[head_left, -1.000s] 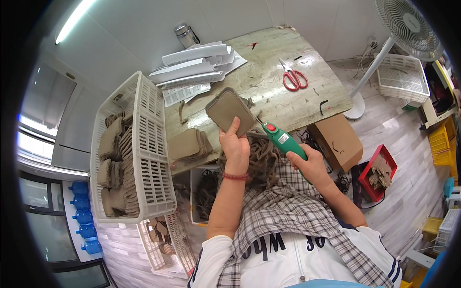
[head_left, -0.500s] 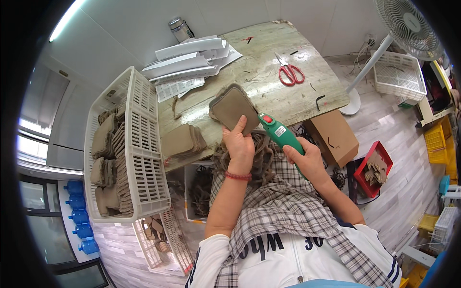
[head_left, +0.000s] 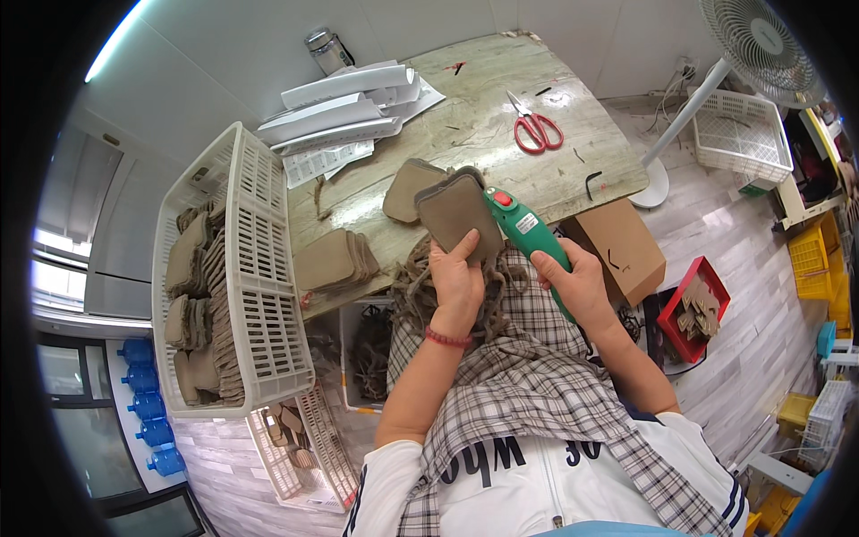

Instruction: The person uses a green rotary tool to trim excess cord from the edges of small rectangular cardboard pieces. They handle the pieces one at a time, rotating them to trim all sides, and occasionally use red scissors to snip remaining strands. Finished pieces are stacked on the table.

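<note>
My left hand [head_left: 458, 279] grips a brown fabric pad [head_left: 454, 213] with rounded corners, thumb on top and fingers underneath. A dark layer shows along the pad's upper edge. In my right hand [head_left: 580, 285] is a green handheld electric cutter [head_left: 534, 234] with a red button; its head meets the pad's right edge, and its blade is hidden. Just left of the held pad, another brown pad [head_left: 408, 193] lies on the table. Further left sits a stack of similar pads [head_left: 329, 263]. Brown fabric strips [head_left: 413, 302] are heaped on my lap below my left hand.
A white crate [head_left: 268, 268] full of brown pads stands left of the worktable [head_left: 483, 80]. Red-handled scissors [head_left: 538, 134] and rolled papers [head_left: 333, 118] lie on the table. To the right are a cardboard box [head_left: 631, 255], a red tray [head_left: 723, 300] and a fan [head_left: 759, 40].
My left hand has moved right with the pad, uncovering more of the pad on the table. The cutter has shifted slightly right and down, staying at the held pad's edge.
</note>
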